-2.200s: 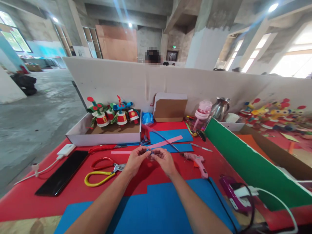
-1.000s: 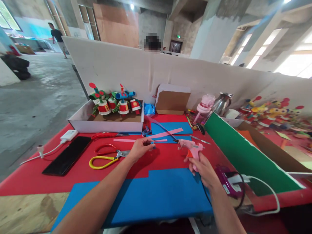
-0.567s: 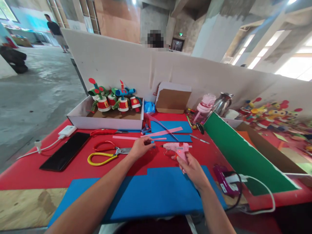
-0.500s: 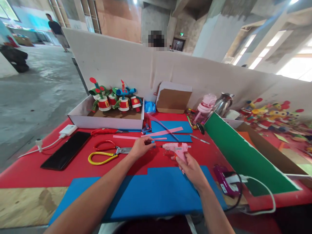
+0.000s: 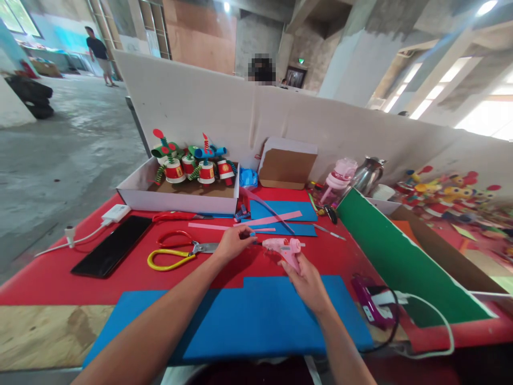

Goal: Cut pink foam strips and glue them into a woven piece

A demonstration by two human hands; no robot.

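My right hand is closed round the handle of a pink hot glue gun, whose nozzle points left. Just left of that nozzle, my left hand pinches a small blue piece, perhaps paper; most of it is hidden by the fingers. Scissors with one red and one yellow handle lie left of my left hand, their blade tips behind it. Beyond both hands, pink paper strips rest across blue sheets. A larger blue sheet lies under my forearms.
A white box with several paper-cup figures stands at the back left. A black phone lies at left. On the right are a green panel, a purple power strip with cables, a pink bottle and a metal jug.
My right hand has brought the glue gun a little left, its nozzle nearer the blue piece in my left hand. The whole view has shifted slightly.
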